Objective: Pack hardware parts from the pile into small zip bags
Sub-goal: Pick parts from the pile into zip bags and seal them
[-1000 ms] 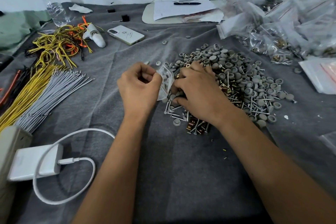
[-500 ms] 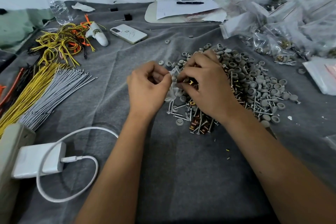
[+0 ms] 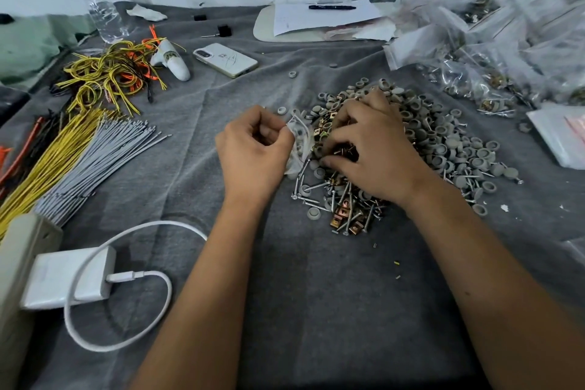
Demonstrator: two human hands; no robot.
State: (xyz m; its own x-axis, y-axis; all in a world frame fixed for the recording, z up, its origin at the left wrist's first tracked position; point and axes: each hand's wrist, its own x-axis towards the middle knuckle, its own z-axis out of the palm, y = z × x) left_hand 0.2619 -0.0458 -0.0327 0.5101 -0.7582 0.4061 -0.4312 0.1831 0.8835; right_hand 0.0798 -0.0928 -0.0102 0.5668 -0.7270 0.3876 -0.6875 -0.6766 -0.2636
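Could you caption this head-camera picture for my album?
Left hand pinches a small zip bag while right hand picks from hardware pile.

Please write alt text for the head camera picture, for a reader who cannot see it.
Over a grey cloth, the left hand pinches a small clear bag while the right hand picks in a pile of grey caps, screws and brass clips. Wire bundles, a phone and a charger lie left; filled bags right.

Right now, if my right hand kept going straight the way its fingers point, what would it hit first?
The right hand points left across the pile of hardware parts, fingers already in it. Going on, it would probably first meet the small zip bag pinched by the left hand, though depth is hard to judge.
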